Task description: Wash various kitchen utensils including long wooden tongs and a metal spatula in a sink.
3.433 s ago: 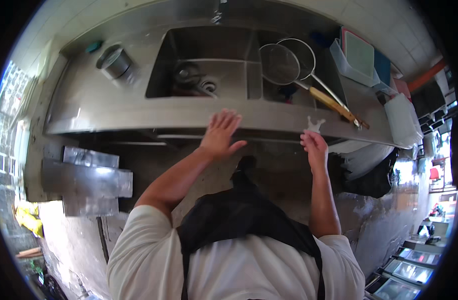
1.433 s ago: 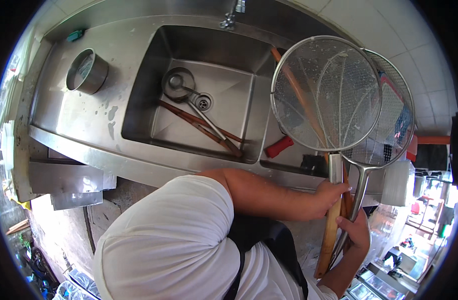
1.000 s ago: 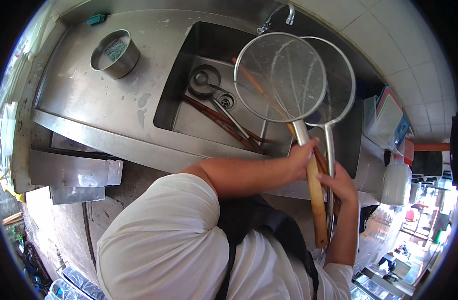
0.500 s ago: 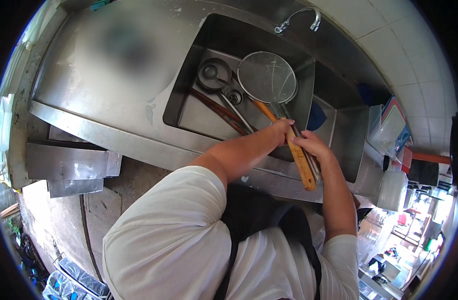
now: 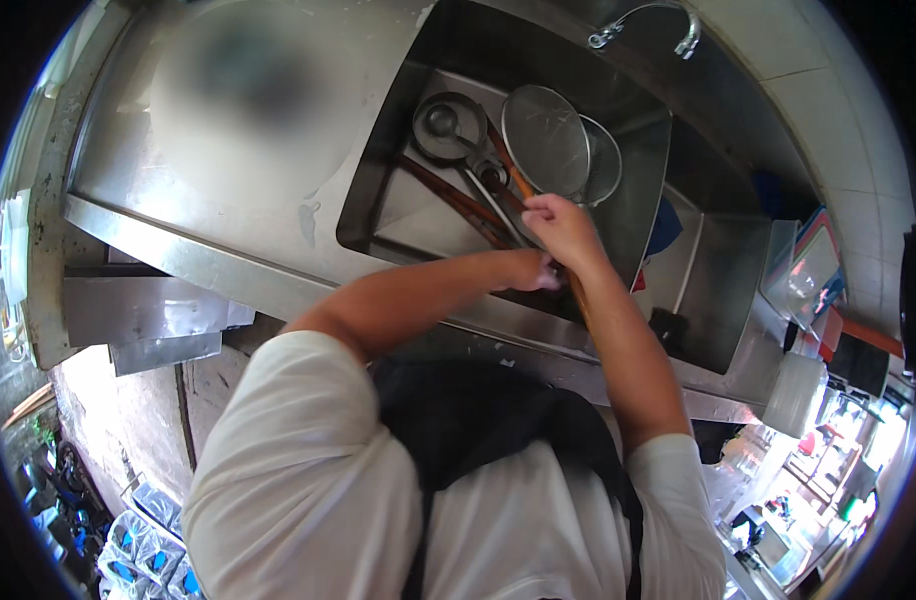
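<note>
Two round mesh strainers, a front one and a second one partly behind it, lie in the right part of the sink basin. My right hand is closed at an orange-brown wooden handle just below the front strainer. Beneath it my left hand has its fingers curled; what they grip is hidden. A wooden handle shows below both hands, partly behind my right forearm. Left of the strainers sit a metal ladle and a round pan-like vessel. Long brown wooden sticks lie in front of these.
The steel sink has a curved faucet behind it. To the right is a second basin with a blue thing at its edge. Plastic containers stand farther right. A steel counter stretches left.
My right hand has moved up and left, above my left hand, which shifted slightly left and down. The front strainer's rim has turned, uncovering the second strainer. The view has shifted a little.
</note>
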Motion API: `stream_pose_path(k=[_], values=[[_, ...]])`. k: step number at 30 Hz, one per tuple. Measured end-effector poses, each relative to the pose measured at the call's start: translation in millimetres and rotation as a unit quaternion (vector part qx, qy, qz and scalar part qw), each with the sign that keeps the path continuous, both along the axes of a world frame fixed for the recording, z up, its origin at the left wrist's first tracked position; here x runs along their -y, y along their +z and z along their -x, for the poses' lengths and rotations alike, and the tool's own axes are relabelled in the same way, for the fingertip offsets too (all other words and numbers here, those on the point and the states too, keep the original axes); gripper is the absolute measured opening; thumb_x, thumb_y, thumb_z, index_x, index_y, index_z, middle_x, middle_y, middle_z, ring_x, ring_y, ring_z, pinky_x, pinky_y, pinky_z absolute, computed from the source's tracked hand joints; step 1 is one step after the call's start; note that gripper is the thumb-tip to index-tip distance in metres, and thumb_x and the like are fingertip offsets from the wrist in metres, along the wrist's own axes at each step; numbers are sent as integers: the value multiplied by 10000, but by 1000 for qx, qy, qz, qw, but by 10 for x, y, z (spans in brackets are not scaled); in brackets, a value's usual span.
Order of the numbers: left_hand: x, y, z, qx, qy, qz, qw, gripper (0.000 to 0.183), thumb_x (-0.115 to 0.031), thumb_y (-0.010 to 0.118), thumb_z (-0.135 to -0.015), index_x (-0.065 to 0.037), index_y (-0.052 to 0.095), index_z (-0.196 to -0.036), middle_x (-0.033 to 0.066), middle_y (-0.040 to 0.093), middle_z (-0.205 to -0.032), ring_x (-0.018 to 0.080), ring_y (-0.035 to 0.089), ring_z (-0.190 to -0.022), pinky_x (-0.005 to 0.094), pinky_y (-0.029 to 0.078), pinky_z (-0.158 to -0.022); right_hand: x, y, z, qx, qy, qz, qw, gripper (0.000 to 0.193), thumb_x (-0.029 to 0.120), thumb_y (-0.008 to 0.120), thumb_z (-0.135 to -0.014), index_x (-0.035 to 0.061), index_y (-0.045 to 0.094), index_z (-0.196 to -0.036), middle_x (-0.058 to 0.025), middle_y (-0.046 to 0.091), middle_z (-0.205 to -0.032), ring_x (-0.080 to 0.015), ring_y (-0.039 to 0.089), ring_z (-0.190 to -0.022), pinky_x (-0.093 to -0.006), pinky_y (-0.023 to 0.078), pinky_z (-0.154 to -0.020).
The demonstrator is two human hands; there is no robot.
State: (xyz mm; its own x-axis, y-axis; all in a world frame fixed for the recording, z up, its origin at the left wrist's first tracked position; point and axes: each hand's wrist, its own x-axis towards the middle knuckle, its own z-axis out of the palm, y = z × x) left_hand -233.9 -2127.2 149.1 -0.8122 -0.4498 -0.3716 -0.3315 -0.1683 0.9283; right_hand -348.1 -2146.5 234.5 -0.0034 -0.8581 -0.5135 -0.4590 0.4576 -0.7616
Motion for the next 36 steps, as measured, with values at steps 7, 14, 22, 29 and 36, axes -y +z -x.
stream_pose_path(k=[7,14,22,29,36], values=[[373,690,-1345,-29,265,-45,963,483,-280,650,-915,-8,552,-1302,127,655,-1185,224,615,-1100,346,454,-965,-139,-1872,-228,-167,166,59,970,553,211,680,-813,-10,520,-1293,-237,627,-1164,-402,625,-1059,-482,511,-903],[43,1364,-1933,-15,374,-195,906,519,-276,622,-943,-54,485,-1391,115,615,-1284,202,593,-1157,330,457,-964,-132,-2263,65,-327,197,-45,923,733,263,822,-721,52,440,-1310,-212,583,-1235,-380,596,-1133,-472,485,-966],[-228,1433,-1979,-43,429,-196,881,550,-263,643,-928,-44,471,-1403,136,604,-1304,218,604,-1147,335,463,-959,-350,-2397,71,-413,168,65,892,642,144,675,-826,75,388,-1397,-172,542,-1283,-350,517,-1234,-455,453,-1010],[-240,1533,-2016,-14,479,-150,865,526,-250,637,-931,-31,487,-1386,138,619,-1277,214,616,-1122,330,469,-944,-186,-2144,-341,-241,258,164,921,678,66,596,-806,65,362,-1442,-182,431,-1389,-353,489,-1234,-456,439,-1013],[-493,1509,-1938,-1,467,-156,871,488,-172,639,-935,-21,491,-1374,128,624,-1258,197,605,-1116,317,460,-949,-18,-2295,-466,-366,270,113,883,339,125,498,-907,55,514,-1238,-130,632,-1066,-304,619,-1052,-439,501,-891]])
